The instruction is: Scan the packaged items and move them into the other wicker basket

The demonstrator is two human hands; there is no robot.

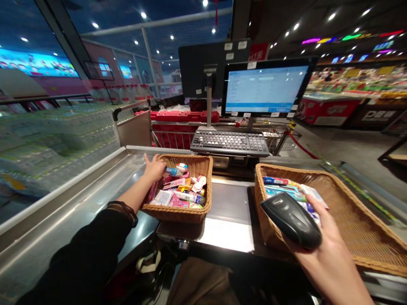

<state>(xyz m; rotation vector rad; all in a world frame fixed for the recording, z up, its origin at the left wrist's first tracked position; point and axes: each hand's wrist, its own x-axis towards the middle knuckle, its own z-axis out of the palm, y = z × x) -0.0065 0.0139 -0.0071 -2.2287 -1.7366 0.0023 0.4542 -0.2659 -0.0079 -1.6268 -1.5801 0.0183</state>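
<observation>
My left hand [154, 168] reaches over the far left corner of a small wicker basket [208, 182]. Its outer fingers are spread, while the inner side seems closed on the end of a blue tube-like pack [173, 171]; the grip itself is partly hidden. Small colourful packs, among them a white tube [190, 198] and a pink pack [174, 183], fill this basket. In my right hand [330, 237] is a black handheld barcode scanner [291, 218], held above the left part of a larger wicker basket [352, 203]. Toothpaste-like boxes [280, 190] lie in that basket beneath the scanner.
Between the baskets lies a flat counter scanner plate [229, 203]. Behind it stand a black keyboard [230, 141] and a lit monitor [265, 89]. A metal counter edge [63, 182] runs along the left. A shopping cart [171, 137] stands beyond the counter.
</observation>
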